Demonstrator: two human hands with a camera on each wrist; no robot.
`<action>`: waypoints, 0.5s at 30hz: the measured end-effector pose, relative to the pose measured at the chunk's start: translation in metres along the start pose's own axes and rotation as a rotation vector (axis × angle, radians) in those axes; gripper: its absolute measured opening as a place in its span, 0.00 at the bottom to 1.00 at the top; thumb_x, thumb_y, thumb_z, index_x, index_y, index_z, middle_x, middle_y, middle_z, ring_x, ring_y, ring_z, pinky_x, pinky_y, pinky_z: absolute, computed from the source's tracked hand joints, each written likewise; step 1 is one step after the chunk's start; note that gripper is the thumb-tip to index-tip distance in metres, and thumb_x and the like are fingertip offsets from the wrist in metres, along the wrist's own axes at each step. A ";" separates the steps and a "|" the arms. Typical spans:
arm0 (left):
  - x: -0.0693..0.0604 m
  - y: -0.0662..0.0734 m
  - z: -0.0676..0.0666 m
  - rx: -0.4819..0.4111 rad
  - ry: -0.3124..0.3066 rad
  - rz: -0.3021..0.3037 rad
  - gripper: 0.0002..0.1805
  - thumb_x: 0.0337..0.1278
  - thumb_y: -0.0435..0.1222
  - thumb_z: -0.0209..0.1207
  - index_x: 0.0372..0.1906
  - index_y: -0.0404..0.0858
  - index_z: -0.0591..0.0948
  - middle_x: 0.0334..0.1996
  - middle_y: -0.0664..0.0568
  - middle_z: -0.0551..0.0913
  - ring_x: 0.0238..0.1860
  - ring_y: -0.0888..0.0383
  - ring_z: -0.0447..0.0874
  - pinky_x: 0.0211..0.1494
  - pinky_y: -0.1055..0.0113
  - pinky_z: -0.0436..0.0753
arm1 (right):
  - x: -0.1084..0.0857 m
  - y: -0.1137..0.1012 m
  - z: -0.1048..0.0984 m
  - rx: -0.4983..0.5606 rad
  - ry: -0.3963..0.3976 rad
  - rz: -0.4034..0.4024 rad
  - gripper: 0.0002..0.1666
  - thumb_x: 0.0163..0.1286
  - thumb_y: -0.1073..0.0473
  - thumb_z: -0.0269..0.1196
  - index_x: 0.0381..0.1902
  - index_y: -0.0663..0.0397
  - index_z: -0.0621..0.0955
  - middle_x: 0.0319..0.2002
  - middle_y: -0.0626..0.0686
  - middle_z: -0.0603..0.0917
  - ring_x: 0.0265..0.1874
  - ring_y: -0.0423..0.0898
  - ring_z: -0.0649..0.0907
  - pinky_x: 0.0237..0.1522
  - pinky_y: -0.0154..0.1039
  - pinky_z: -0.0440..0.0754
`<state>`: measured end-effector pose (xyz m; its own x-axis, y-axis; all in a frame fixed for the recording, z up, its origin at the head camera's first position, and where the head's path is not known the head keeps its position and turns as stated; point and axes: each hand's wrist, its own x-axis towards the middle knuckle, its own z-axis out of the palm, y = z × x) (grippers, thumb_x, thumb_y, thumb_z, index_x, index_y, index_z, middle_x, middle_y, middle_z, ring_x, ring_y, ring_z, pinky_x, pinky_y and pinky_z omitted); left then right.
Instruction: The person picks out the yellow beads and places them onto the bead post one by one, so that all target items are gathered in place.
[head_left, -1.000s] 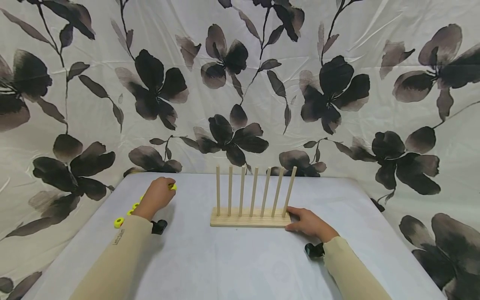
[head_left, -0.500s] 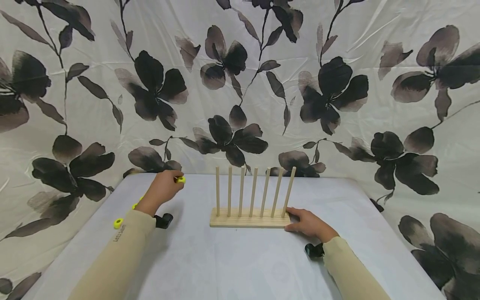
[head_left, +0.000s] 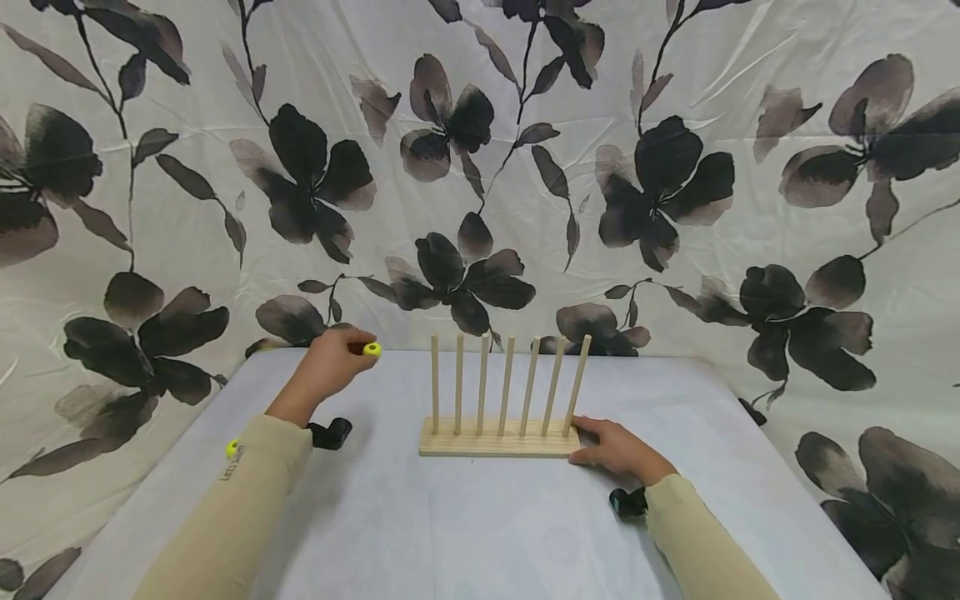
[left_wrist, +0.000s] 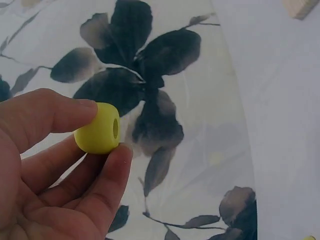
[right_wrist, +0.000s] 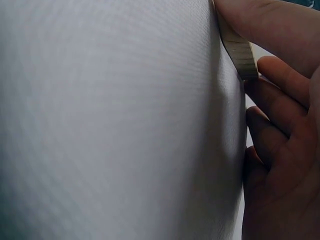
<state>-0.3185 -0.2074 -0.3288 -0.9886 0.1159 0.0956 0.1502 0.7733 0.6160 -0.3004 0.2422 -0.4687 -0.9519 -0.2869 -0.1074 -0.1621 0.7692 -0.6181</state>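
My left hand [head_left: 328,367] pinches a yellow bead [head_left: 372,349] between thumb and fingers, up above the far left of the table. In the left wrist view the bead [left_wrist: 97,132] is rounded, and its hole faces right. A wooden peg stand [head_left: 498,447] with several upright, bare pegs stands mid-table. At the right end of its base, my right hand [head_left: 624,450] grips with the thumb on the near side and fingers behind. The right wrist view shows the base's end [right_wrist: 242,57] between thumb and fingers.
Another yellow bead [head_left: 232,449] lies at the table's left, partly hidden by my left sleeve [head_left: 232,508]. A white cloth covers the table [head_left: 465,533]. Behind it hangs a flower-patterned curtain [head_left: 555,275].
My left hand has risen and moved right, carrying the yellow bead towards the peg stand. Its arm now covers most of the beads on the left. The right hand keeps its grip in place.
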 end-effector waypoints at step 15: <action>-0.002 0.028 -0.008 -0.187 -0.050 0.051 0.25 0.62 0.40 0.61 0.63 0.38 0.75 0.57 0.41 0.78 0.58 0.46 0.77 0.60 0.52 0.78 | 0.000 0.000 0.000 -0.009 0.005 0.017 0.45 0.57 0.44 0.71 0.70 0.50 0.68 0.70 0.59 0.68 0.71 0.61 0.64 0.70 0.60 0.62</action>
<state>-0.3124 -0.1907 -0.3052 -0.9779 0.1864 0.0949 0.1938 0.6370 0.7461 -0.3007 0.2418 -0.4686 -0.9558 -0.2709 -0.1138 -0.1484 0.7793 -0.6088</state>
